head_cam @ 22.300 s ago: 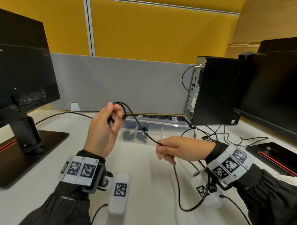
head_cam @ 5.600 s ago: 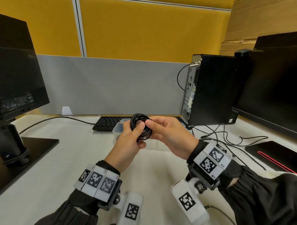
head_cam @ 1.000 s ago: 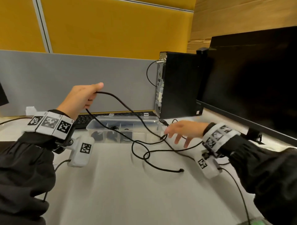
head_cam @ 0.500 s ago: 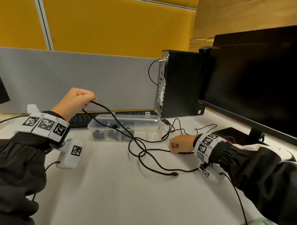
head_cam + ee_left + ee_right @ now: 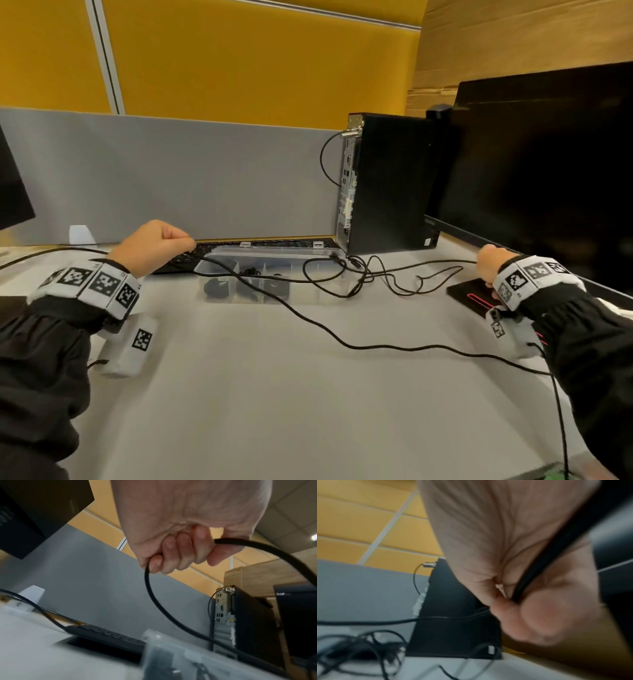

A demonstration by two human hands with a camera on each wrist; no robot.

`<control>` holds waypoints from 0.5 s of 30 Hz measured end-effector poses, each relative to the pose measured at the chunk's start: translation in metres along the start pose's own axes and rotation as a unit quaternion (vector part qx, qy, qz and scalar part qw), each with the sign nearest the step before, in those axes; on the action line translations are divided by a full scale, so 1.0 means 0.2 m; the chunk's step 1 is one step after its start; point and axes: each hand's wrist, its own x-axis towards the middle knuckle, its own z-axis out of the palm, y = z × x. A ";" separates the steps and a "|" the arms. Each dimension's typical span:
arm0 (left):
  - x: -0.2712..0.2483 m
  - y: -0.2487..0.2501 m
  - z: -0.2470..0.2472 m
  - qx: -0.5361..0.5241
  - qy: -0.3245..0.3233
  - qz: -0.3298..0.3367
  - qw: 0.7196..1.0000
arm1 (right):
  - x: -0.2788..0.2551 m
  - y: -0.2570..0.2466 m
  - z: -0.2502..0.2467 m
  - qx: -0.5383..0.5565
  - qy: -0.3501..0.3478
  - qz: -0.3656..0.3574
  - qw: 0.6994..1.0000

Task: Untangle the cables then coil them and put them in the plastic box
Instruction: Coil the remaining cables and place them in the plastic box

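A long black cable [image 5: 308, 320] trails from my left hand [image 5: 157, 246] over the front of the clear plastic box [image 5: 267, 253] and across the white table toward my right arm. Another stretch runs from my right hand [image 5: 489, 267] leftward into loose loops [image 5: 363, 277] beside the box's right end. My left hand [image 5: 180, 547] is a fist gripping the cable [image 5: 154, 599]. The right hand [image 5: 513, 595] also grips the cable [image 5: 539, 561], in a blurred view. Coiled black cables [image 5: 219, 287] lie in the box's compartments.
A black keyboard [image 5: 274, 244] lies behind the box against the grey partition [image 5: 171, 178]. A black PC tower [image 5: 387, 185] stands at the back right. A large monitor [image 5: 548, 164] and its base [image 5: 476, 294] fill the right side. Another monitor's edge [image 5: 10, 192] shows at far left.
My right hand has moved far to the right with the cable, drawing out the loops that lay mid-table. My left hand has dropped lower, still gripping the cable.
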 end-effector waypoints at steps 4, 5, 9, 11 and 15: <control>0.00 -0.05 -0.01 0.058 -0.003 -0.035 0.998 | -0.01 0.06 0.07 -0.144 -0.013 -0.015 0.989; 0.00 -0.06 -0.02 0.064 -0.003 -0.043 0.997 | -0.01 0.08 0.10 -0.167 0.000 -0.030 0.985; 0.00 -0.04 -0.02 0.063 0.010 -0.039 0.997 | -0.02 0.00 0.10 -0.106 0.093 -0.094 0.986; 0.00 -0.01 -0.01 0.063 0.011 -0.026 0.998 | -0.10 -0.16 0.07 -0.013 0.088 -0.188 0.978; 0.01 0.05 0.02 0.021 0.017 0.004 1.000 | -0.53 -0.52 -0.01 0.217 -0.144 -0.434 0.863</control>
